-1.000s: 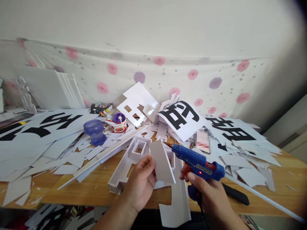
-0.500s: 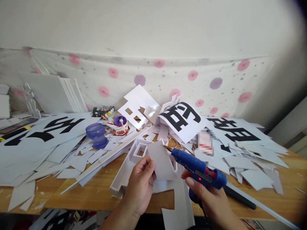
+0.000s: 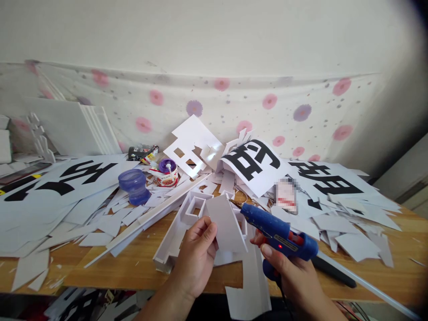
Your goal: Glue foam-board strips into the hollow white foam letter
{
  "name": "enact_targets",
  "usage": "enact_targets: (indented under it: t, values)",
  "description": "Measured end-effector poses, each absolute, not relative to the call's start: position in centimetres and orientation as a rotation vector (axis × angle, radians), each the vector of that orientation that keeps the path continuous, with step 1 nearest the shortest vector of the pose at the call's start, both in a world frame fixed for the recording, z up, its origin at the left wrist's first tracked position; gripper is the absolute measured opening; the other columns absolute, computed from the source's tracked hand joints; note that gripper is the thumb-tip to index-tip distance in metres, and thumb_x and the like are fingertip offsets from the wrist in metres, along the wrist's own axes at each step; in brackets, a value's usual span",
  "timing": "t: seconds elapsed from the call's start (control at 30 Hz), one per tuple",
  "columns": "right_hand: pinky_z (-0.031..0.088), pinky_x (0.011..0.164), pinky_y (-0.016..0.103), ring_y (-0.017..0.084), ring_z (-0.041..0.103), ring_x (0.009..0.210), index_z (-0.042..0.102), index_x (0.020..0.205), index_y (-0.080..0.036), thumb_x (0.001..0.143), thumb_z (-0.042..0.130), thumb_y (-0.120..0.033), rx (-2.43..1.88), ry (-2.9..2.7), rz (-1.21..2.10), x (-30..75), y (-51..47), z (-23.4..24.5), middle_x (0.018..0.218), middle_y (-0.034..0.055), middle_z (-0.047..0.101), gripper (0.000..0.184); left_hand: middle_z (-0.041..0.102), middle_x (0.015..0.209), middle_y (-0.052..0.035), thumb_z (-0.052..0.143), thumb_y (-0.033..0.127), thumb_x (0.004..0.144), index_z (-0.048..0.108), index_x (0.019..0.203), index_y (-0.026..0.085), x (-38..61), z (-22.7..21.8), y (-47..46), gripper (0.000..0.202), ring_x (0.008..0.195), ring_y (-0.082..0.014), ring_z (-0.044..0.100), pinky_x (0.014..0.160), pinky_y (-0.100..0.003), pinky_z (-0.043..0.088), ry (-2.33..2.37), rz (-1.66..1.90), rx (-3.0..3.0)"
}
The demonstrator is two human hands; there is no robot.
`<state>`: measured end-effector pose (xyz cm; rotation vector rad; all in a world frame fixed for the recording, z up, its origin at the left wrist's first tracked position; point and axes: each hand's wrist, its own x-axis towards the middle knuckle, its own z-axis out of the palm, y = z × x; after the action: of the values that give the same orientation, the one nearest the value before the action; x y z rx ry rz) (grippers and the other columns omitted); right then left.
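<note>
Between the thumb and fingers of my left hand [image 3: 198,255] is a flat white foam board piece [image 3: 224,221], tilted up. My right hand [image 3: 290,266] grips a blue hot glue gun [image 3: 267,223], its red light lit. A long translucent glue stick [image 3: 364,285] sticks out of its rear. The nozzle tip points left, close to the upper right edge of the board piece; whether it touches I cannot tell. Behind and below the piece lies a white foam board letter form [image 3: 174,232] with raised walls, partly hidden by my left hand and the piece.
Printed sheets with black characters [image 3: 76,176] lie left and right among white offcuts [image 3: 110,223]. A blue-purple plastic container [image 3: 134,187] and a food cup [image 3: 167,178] stand left of centre. White boards [image 3: 63,127] lean against the wall; a yellow-black cutter [image 3: 23,183] lies far left.
The glue gun's nozzle has shifted slightly right and down along the board piece's edge. My left hand keeps its hold on the piece. The view has tipped slightly.
</note>
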<state>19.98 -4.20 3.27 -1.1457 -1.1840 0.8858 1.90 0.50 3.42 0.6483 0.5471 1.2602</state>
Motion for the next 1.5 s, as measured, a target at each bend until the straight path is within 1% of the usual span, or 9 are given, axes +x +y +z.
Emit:
enact_targets:
  t: [0.2, 0.47, 0.7, 0.9, 1.03, 1.13, 1.27, 1.33, 1.5]
  values:
    - [0.053, 0.072, 0.028, 0.019, 0.063, 0.085, 0.07, 0.087, -0.025, 0.08, 0.072, -0.049, -1.066, -1.231, 0.904, 20.1, -4.0, 3.2, 0.093, 0.0042, 0.069, 0.024, 0.058, 0.068, 0.0032, 0.085, 0.031, 0.074, 0.059, 0.071, 0.017, 1.7, 3.2, 0.4, 0.029, 0.064, -0.0087, 0.054, 0.063, -0.02, 0.046, 0.54, 1.261, 0.617]
    - [0.054, 0.082, 0.035, 0.025, 0.067, 0.093, 0.077, 0.095, -0.026, 0.077, 0.073, -0.053, -1.163, -1.171, 0.964, 21.0, -4.0, 1.4, 0.098, 0.0082, 0.075, 0.033, 0.058, 0.068, 0.0029, 0.084, 0.031, 0.075, 0.06, 0.072, 0.016, 1.5, 3.4, 0.3, 0.028, 0.063, -0.0083, 0.052, 0.062, -0.02, 0.045, 0.523, 1.272, 0.637]
    - [0.056, 0.075, 0.035, 0.025, 0.069, 0.085, 0.079, 0.091, -0.023, 0.072, 0.076, -0.056, -1.217, -1.127, 0.964, 20.5, -4.4, 2.2, 0.088, 0.0098, 0.076, 0.038, 0.056, 0.067, 0.0031, 0.084, 0.033, 0.074, 0.065, 0.081, 0.017, 1.3, 3.5, 0.5, 0.025, 0.062, -0.009, 0.053, 0.062, -0.021, 0.045, 0.532, 1.281, 0.651]
    - [0.057, 0.069, 0.033, 0.025, 0.068, 0.08, 0.077, 0.091, -0.022, 0.076, 0.072, -0.057, -1.224, -1.155, 0.956, 20.0, -4.9, 2.2, 0.083, 0.0093, 0.075, 0.039, 0.069, 0.086, -0.0039, 0.083, 0.036, 0.074, 0.066, 0.088, 0.017, 1.1, 3.4, 0.6, 0.03, 0.079, -0.0163, 0.064, 0.073, -0.027, 0.051, 0.575, 1.299, 0.665]
    - [0.058, 0.068, 0.035, 0.026, 0.068, 0.08, 0.077, 0.093, -0.025, 0.077, 0.072, -0.054, -1.209, -1.179, 0.948, 20.3, -5.0, 1.7, 0.088, 0.0086, 0.074, 0.034, 0.072, 0.091, -0.0055, 0.084, 0.034, 0.074, 0.066, 0.087, 0.017, 1.0, 3.7, 0.7, 0.028, 0.084, -0.0187, 0.067, 0.08, -0.031, 0.053, 0.572, 1.327, 0.661]
    - [0.059, 0.069, 0.036, 0.026, 0.067, 0.082, 0.076, 0.093, -0.027, 0.078, 0.071, -0.053, -1.235, -1.199, 0.925, 20.6, -5.2, 1.4, 0.091, 0.0082, 0.074, 0.03, 0.073, 0.087, -0.0046, 0.084, 0.032, 0.074, 0.066, 0.087, 0.017, 1.0, 3.8, 0.8, 0.027, 0.08, -0.0173, 0.067, 0.079, -0.031, 0.054, 0.56, 1.335, 0.654]
    - [0.058, 0.077, 0.037, 0.026, 0.067, 0.088, 0.076, 0.094, -0.028, 0.078, 0.072, -0.05, -1.259, -1.209, 0.91, 20.8, -5.3, 1.2, 0.097, 0.0068, 0.074, 0.028, 0.071, 0.081, -0.0025, 0.084, 0.032, 0.074, 0.067, 0.087, 0.017, 1.0, 3.8, 1.0, 0.027, 0.071, -0.0139, 0.064, 0.071, -0.026, 0.053, 0.55, 1.339, 0.642]
    - [0.058, 0.078, 0.037, 0.026, 0.067, 0.088, 0.075, 0.095, -0.027, 0.078, 0.072, -0.05, -1.248, -1.217, 0.925, 20.9, -5.2, 1.3, 0.096, 0.0067, 0.074, 0.029, 0.07, 0.082, -0.0026, 0.084, 0.031, 0.074, 0.067, 0.089, 0.017, 0.9, 3.8, 1.1, 0.027, 0.073, -0.0141, 0.065, 0.073, -0.027, 0.053, 0.552, 1.343, 0.641]
    - [0.055, 0.063, 0.033, 0.025, 0.066, 0.077, 0.074, 0.082, -0.024, 0.079, 0.07, -0.049, -1.126, -1.322, 0.961, 21.0, -4.9, 2.2, 0.081, 0.0078, 0.072, 0.025, 0.07, 0.084, -0.0033, 0.083, 0.033, 0.075, 0.066, 0.088, 0.016, 0.8, 3.9, 1.2, 0.027, 0.077, -0.0162, 0.066, 0.076, -0.03, 0.054, 0.568, 1.352, 0.667]
